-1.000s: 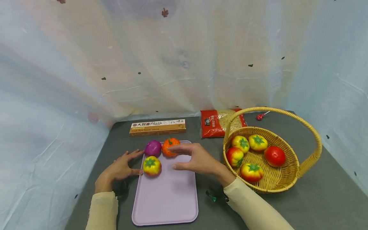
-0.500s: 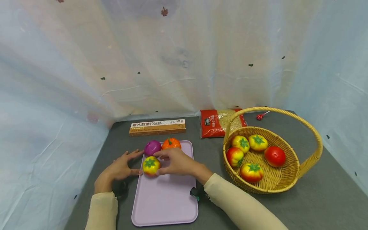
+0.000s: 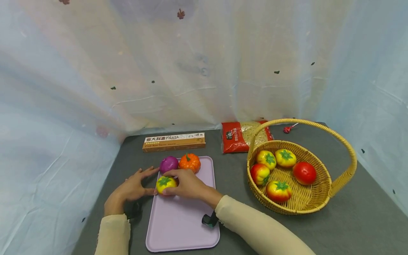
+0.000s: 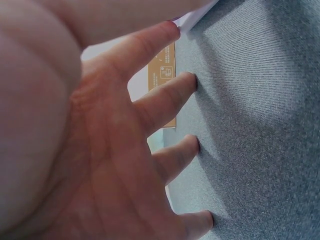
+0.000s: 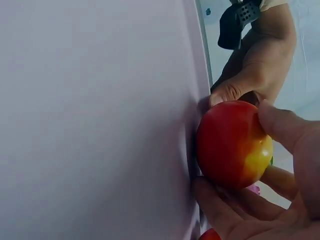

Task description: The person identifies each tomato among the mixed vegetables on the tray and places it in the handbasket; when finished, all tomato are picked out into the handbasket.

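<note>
My right hand (image 3: 190, 185) grips a yellow-and-red toy fruit (image 3: 163, 182) with a green leafy top, at the left edge of a lilac tray (image 3: 183, 230). In the right wrist view, its thumb and fingers lie around the red side of the fruit (image 5: 227, 145). My left hand (image 3: 132, 186) has its fingers spread, with the thumb and index tips at the tray's left rim. The left wrist view has the other fingertips of this hand (image 4: 110, 135) resting on the grey tabletop. Behind the held fruit, a purple onion (image 3: 169, 164) and an orange pumpkin (image 3: 190, 163) sit on the tray.
A wicker basket (image 3: 302, 195) with a tall handle stands to the right, holding several toy fruits and a red tomato (image 3: 304, 173). Behind the tray lie a pasta box (image 3: 173, 142) and a red bag of pasta (image 3: 234, 138). A lollipop (image 3: 287, 129) lies farther back.
My right hand has come left and down from over the tray and taken hold of the yellow-and-red fruit, which has shifted slightly left. My left hand has stayed in place.
</note>
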Demonstrator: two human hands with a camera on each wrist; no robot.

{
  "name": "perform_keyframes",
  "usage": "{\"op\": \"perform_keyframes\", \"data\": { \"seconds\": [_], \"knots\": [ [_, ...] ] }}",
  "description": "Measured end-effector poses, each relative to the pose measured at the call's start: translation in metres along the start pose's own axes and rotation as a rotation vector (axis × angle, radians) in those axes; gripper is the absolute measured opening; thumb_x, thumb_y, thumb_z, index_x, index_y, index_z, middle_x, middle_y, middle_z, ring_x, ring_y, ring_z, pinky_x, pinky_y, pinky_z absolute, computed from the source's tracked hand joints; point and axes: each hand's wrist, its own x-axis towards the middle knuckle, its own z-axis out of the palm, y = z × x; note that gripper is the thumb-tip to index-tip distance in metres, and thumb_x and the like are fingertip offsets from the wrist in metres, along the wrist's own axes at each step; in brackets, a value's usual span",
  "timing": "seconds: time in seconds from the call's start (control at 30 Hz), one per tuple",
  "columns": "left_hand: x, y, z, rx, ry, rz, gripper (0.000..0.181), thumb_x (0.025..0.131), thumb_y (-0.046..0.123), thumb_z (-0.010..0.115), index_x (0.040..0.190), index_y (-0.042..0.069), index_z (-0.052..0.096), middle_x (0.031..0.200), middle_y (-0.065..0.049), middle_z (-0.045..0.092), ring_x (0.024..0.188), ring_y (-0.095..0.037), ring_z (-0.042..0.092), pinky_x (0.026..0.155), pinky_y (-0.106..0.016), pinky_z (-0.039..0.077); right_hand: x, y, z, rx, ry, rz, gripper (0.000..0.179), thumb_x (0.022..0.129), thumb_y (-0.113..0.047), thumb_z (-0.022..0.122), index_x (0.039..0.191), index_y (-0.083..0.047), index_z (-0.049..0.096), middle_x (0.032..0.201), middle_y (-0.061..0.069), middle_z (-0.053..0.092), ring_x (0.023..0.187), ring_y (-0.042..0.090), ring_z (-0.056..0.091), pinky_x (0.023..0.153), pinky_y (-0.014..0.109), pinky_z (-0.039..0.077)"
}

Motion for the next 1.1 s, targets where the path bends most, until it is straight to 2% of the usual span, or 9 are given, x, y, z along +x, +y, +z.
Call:
{"op": "perform_keyframes", "data": {
  "seconds": [0.17, 0.33, 0.5, 0.7, 0.87, 1.1],
  "knots": [
    [0.000, -0.001, 0.000, -0.002, -0.004, -0.009, 0.093, 0.088, 0.049, 0.089, 0.168, 0.027, 0.047, 0.177, -0.021, 0.035, 0.162, -0.063, 0.017, 0.113, -0.096, 0.011, -0.010, -0.004, -0.006, 0.008, 0.004, -0.033, 0.059, 0.092, -0.032, 0.091, 0.145, -0.015, 0.072, 0.126, -0.004, 0.078, 0.097, 0.002, 0.063, 0.090, 0.014, 0.056],
    [0.000, 0.000, 0.001, 0.001, -0.009, -0.017, 0.095, 0.087, 0.051, 0.089, 0.168, 0.028, 0.047, 0.178, -0.021, 0.034, 0.162, -0.063, 0.016, 0.114, -0.095, 0.012, -0.034, -0.013, -0.027, 0.119, 0.019, -0.043, 0.058, 0.092, -0.032, 0.091, 0.145, -0.019, 0.072, 0.128, -0.005, 0.076, 0.103, 0.003, 0.068, 0.098, 0.026, 0.063],
    [0.000, 0.000, 0.001, 0.006, -0.005, -0.019, 0.095, 0.086, 0.050, 0.090, 0.168, 0.027, 0.047, 0.178, -0.021, 0.034, 0.162, -0.063, 0.016, 0.115, -0.095, 0.012, -0.066, -0.017, -0.059, 0.179, 0.033, -0.071, 0.055, 0.093, -0.029, 0.088, 0.145, -0.022, 0.072, 0.127, -0.007, 0.075, 0.107, 0.004, 0.069, 0.103, 0.030, 0.063],
    [0.000, 0.000, 0.001, -0.008, 0.001, 0.001, 0.094, 0.087, 0.047, 0.090, 0.167, 0.024, 0.048, 0.177, -0.022, 0.034, 0.163, -0.062, 0.015, 0.117, -0.094, 0.009, -0.110, -0.007, -0.109, 0.226, 0.028, -0.090, 0.053, 0.096, -0.031, 0.086, 0.146, -0.020, 0.071, 0.131, -0.007, 0.075, 0.112, 0.012, 0.071, 0.104, 0.030, 0.062],
    [0.000, 0.000, 0.001, -0.007, -0.004, -0.006, 0.094, 0.087, 0.046, 0.090, 0.168, 0.024, 0.047, 0.178, -0.021, 0.034, 0.163, -0.063, 0.015, 0.117, -0.094, 0.010, -0.149, 0.006, -0.150, 0.208, 0.106, -0.067, 0.054, 0.097, -0.027, 0.086, 0.148, -0.021, 0.069, 0.137, -0.005, 0.073, 0.114, 0.018, 0.072, 0.102, 0.030, 0.063],
    [0.000, 0.001, 0.001, -0.017, -0.006, -0.014, 0.094, 0.087, 0.046, 0.090, 0.168, 0.025, 0.047, 0.178, -0.022, 0.032, 0.162, -0.063, 0.015, 0.117, -0.093, 0.009, -0.200, 0.028, -0.195, 0.179, 0.256, -0.046, 0.057, 0.097, -0.010, 0.085, 0.150, -0.020, 0.066, 0.141, 0.003, 0.069, 0.111, 0.020, 0.076, 0.096, 0.027, 0.065]
  ]
}}
